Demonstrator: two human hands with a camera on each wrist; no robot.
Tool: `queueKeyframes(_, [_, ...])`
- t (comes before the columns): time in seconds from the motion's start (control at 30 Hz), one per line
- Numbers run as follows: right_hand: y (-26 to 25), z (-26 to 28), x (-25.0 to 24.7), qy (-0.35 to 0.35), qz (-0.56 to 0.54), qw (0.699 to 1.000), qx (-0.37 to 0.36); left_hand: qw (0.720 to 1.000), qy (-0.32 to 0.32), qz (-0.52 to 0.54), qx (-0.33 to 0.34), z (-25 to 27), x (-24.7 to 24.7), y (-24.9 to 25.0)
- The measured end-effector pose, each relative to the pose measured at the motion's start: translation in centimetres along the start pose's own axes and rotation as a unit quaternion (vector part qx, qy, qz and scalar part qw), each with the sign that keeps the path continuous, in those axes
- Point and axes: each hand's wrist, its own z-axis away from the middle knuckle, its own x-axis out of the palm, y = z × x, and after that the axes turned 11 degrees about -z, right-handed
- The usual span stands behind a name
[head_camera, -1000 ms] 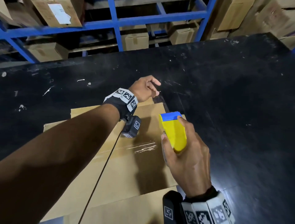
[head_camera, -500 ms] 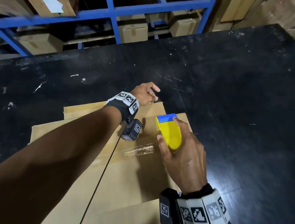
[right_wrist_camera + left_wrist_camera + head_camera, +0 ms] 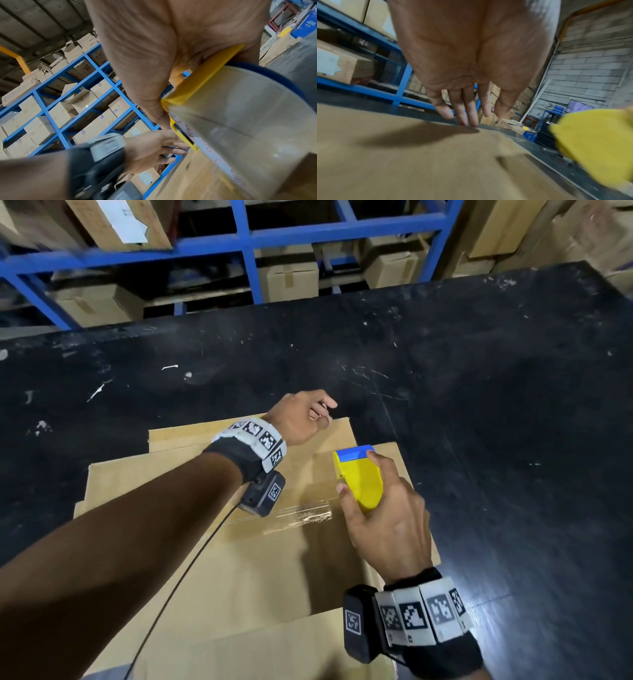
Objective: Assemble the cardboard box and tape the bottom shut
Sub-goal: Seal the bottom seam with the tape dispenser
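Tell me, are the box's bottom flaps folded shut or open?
Shut: the cardboard box flaps lie flat, clear tape across the seam, left hand fingertips on its far edge.

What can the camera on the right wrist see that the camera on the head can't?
Only the right wrist view shows the clear roll of tape with red lettering inside the yellow plastic tape dispenser, plus tall blue shelves stacked with many boxes.

Only the head view shows the whole flat brown cardboard box, the shiny tape strip already across it, the black table, and the dispenser's blue front edge.

Both show the right hand holding the dispenser and the left hand reaching to the cardboard's far edge.
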Motion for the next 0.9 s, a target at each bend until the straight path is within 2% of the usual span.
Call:
queueKeyframes(0.07, [0.2,-0.2,0.1,-0.004,0.009,1.000,0.007,0.997,0.035,-0.053,0.038,3.4,0.1,0.1])
queueKeyframes(0.13, [0.3,-0.3,0.2,-0.009,0.025,1.000,0.009,0.991,0.038,-0.108,0.063,8.2,0.7,0.6])
queueKeyframes(0.17, [0.3,-0.3,0.3,-0.010,0.033,0.999,0.008,0.989,0.016,-0.133,0.066,10.7,1.2,0.9])
queueKeyframes(0.27, [0.0,-0.3,0.2,-0.009,0.037,0.999,0.007,0.970,-0.118,-0.209,0.039,17.4,4.0,1.7])
queueKeyframes(0.33, [-0.2,-0.2,0.3,-0.011,0.045,0.999,0.009,0.953,-0.161,-0.255,0.029,19.7,6.3,1.6])
queueKeyframes(0.5, [0.1,-0.1,0.3,-0.025,0.045,0.998,0.021,0.943,-0.130,-0.305,0.012,20.0,8.2,0.8])
queueKeyframes(0.6, [0.7,1.8,-0.7,-0.033,0.037,0.999,0.018,0.937,-0.130,-0.324,0.009,20.1,8.4,1.1])
queueKeyframes(0.9, [7.4,18.9,-5.2,-0.002,0.015,0.999,-0.040,0.933,-0.146,-0.330,0.003,19.9,8.6,0.8])
